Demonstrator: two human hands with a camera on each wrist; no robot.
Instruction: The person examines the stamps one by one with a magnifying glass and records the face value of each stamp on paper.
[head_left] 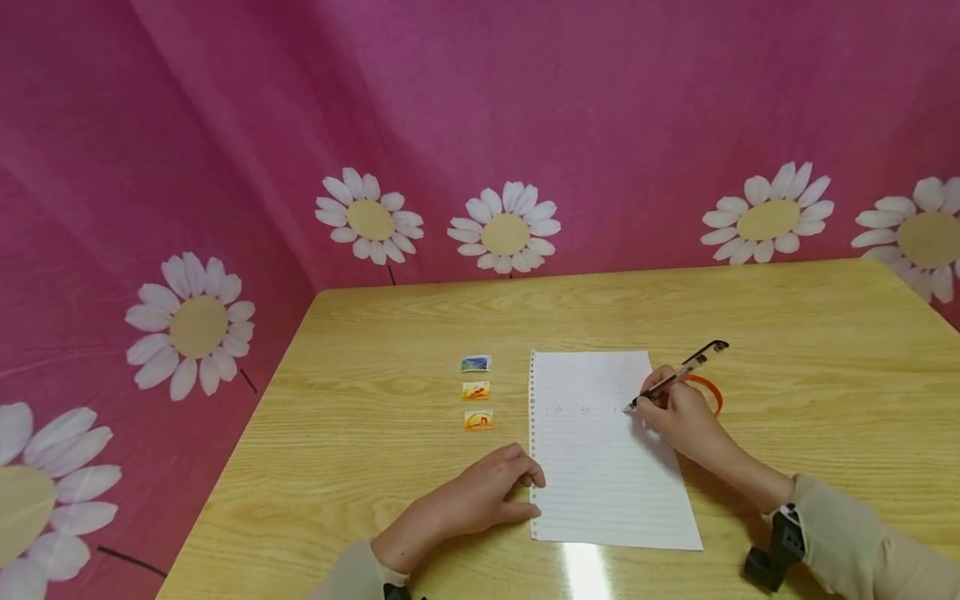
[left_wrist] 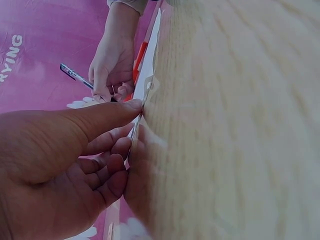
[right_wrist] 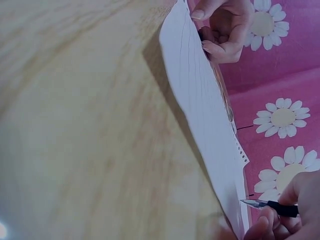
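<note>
A sheet of lined paper with punched holes down its left edge lies on the table. My right hand pinches a pen with a clear barrel and black cap end, its tip at the paper beside a short row of faint handwritten marks. In the right wrist view the pen tip shows close against the sheet. My left hand rests at the sheet's holed left edge, its thumb and fingertips touching it, fingers loosely bent. Past the left hand lie three small stamp-like pictures, one blue and two yellow-orange.
An orange-red ring-shaped thing lies by the right hand, partly hidden behind it. The wooden table meets a pink cloth backdrop with white daisies at its far and left sides.
</note>
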